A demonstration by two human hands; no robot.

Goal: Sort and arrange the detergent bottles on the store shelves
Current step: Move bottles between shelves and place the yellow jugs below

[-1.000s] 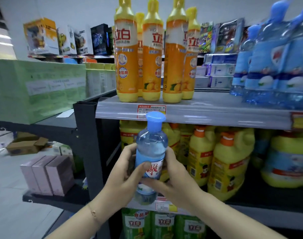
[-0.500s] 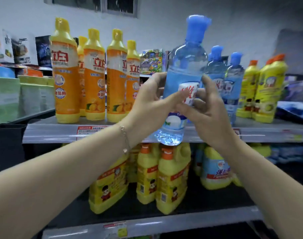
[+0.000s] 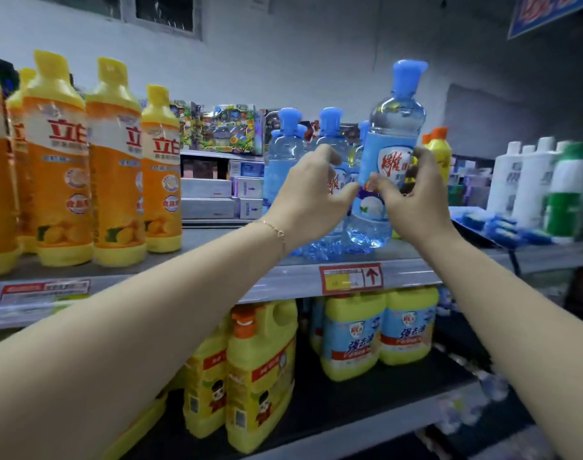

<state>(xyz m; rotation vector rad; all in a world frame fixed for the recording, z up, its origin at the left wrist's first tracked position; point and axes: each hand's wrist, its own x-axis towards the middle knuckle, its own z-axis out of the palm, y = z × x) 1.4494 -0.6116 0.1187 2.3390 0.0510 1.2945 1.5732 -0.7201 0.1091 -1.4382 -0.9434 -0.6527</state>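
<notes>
Blue-capped bottle (image 3: 396, 127) is up at the top shelf (image 3: 217, 280) now. A second ago you had it low, in front of the shelf of yellow jugs (image 3: 260, 370).

Yes, and half a second ago you were only level with the shelf edge. Now its base is down at the front of the shelf, just in front of the row of matching blue bottles (image 3: 283, 151). It leans with the cap tipped to your right, and I can't tell whether the base is resting on the shelf yet.

How do you have hold of it?

Your right hand (image 3: 416, 200) grips it, with the thumb across the label and the fingers (image 3: 423, 157) curled round the far side. Your left hand (image 3: 311, 197) has slid off to the side. Its thumb meets the lower label, but its fingers curl in front of the neighbouring blue bottles, so I can't tell whether it holds anything.

What does that mean for the sorting?

You've brought it to its own kind, well apart from the orange bottles (image 3: 61, 180) on the left, so the sorting choice looks made. What's left for you, I'd say, is to stand it upright and ease it into line. Mind the neighbours: they stand close, and a tilted base could knock them.
</notes>
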